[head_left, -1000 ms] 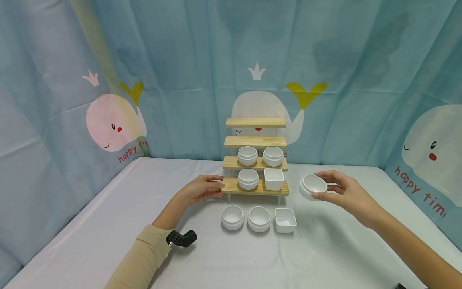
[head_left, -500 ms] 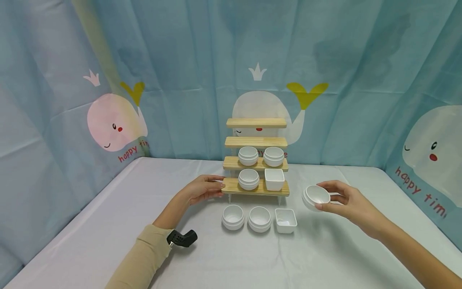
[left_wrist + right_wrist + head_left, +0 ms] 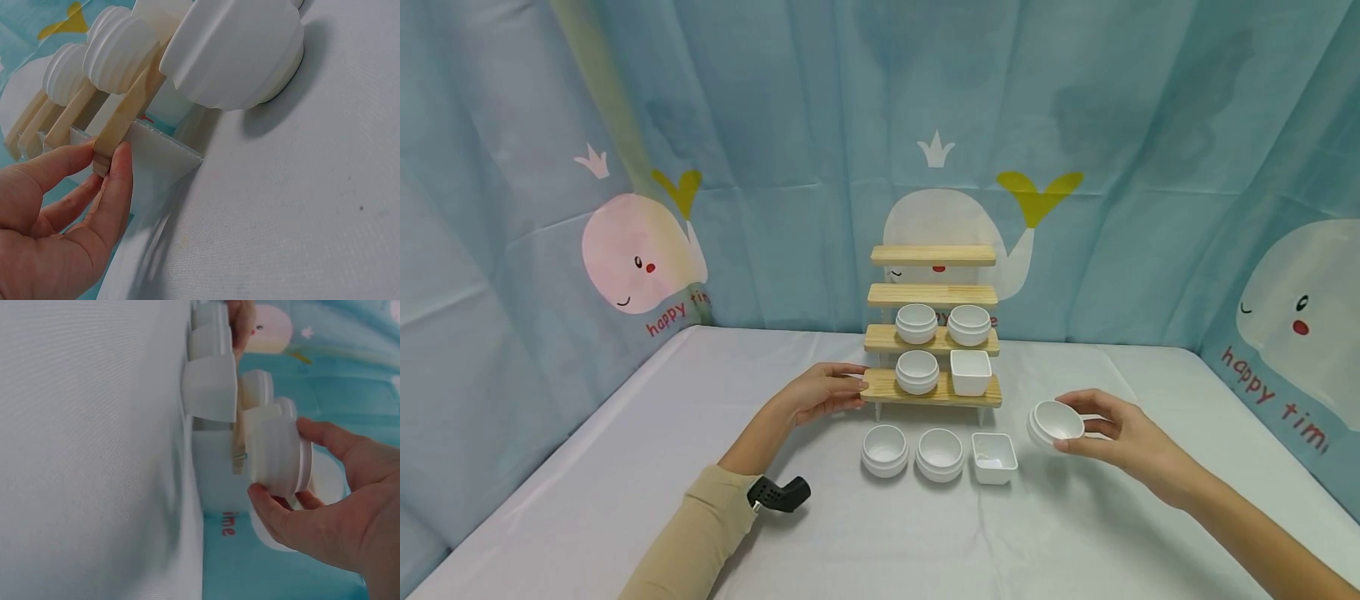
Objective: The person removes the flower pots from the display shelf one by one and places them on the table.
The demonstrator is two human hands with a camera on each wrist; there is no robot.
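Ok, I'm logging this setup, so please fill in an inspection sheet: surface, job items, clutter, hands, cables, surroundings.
Surface: white cloth, lightly creased.
Job items: four-tier wooden stand; three round bowls and one square bowl on its lower two tiers; two round bowls and another square one in front.
Clutter: nothing seen.
Left hand: grips the lowest tier's left end.
Right hand: holds a round bowl above the cloth.
Cables: nothing seen.
Surroundings: blue curtain printed with whales.
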